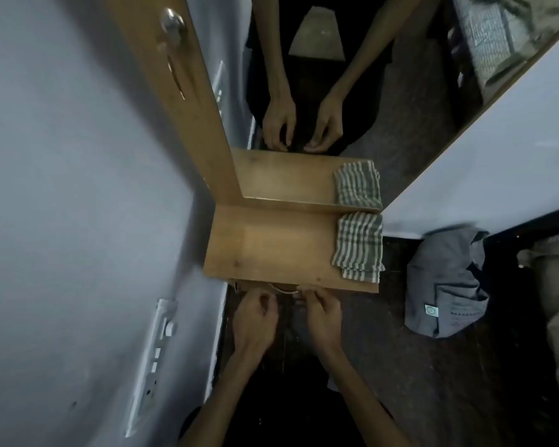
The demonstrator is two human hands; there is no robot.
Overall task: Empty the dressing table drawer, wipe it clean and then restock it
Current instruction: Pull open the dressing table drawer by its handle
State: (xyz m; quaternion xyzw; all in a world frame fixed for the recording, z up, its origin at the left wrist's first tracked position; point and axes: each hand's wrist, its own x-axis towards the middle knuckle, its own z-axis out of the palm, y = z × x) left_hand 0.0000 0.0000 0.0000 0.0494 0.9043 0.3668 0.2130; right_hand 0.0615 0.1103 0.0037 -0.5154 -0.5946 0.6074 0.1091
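Both hands — left hand [255, 312], right hand [323, 312] — sit at the drawer [291, 290] front, just under the tabletop [271, 243] edge. Fingers curled; what they pinch I cannot tell. The drawer runs left-right, equally near each.

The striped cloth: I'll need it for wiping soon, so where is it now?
In the head view, the folded striped cloth lies at the right end of the wooden dressing table top, just below the mirror, beyond the right hand.

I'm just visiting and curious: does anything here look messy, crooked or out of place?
Mostly tidy. The folded striped cloth sits at the right end of the wooden shelf, its lower layers slipping past the edge. A grey garment lies crumpled on the floor beside it.
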